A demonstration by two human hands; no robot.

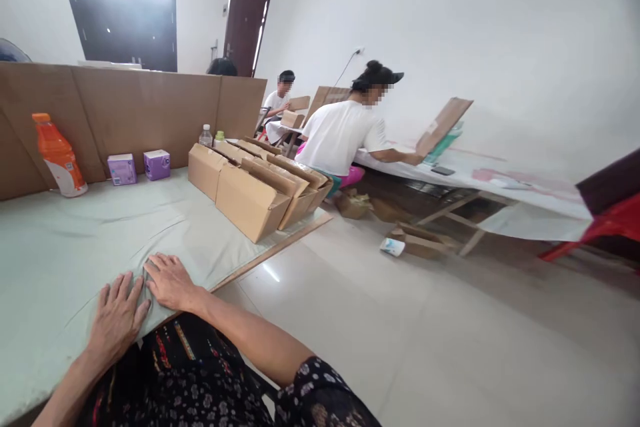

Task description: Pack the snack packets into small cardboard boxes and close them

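Observation:
Both of my hands rest palm down near the front edge of a table with a pale green cover (45, 267). My left hand (116, 312) lies flat with its fingers stretched out and holds nothing. Just to its right, my right hand (169, 280) is also flat on the cover, fingers extended and free of any object. Beyond my hands, several open brown cardboard boxes (245, 193) stand side by side at the table's right end. Two purple tissue packs (123, 169) and an orange-capped drink bottle (60, 157) are farther back.
A tall cardboard panel (160, 110) lines the table's back edge. To the right, a person in a white shirt (343, 137) holds a flat cardboard piece (445, 123) at another table. Another person (280, 100) sits farther back. An open box (420, 240) lies on the floor near a red chair (595, 227).

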